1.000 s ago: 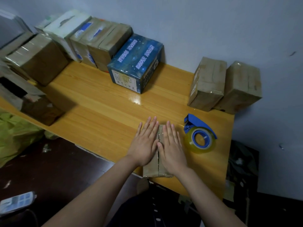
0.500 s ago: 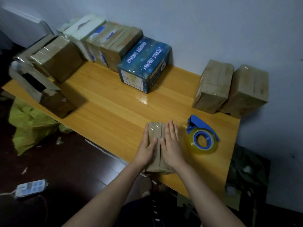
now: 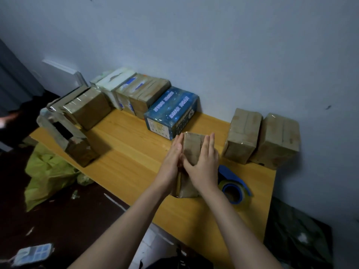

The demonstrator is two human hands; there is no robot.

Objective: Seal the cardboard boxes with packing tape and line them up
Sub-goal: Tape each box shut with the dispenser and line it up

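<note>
While fingers lie straight, the box (image 3: 192, 146) is sandwiched!
Left hand (image 3: 172, 156) presses its left side, right hand (image 3: 205, 166) its right.

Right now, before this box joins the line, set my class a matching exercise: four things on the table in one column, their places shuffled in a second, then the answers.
Things
1. small brown box
2. tape dispenser
3. blue box
4. open-flapped box

Places
A. front left corner of the table
B. between the left hand and the right hand
C. right end of the long row by the wall
D. on the table, just right of the right hand

Pairs: 1-B; 2-D; 3-C; 4-A.
</note>
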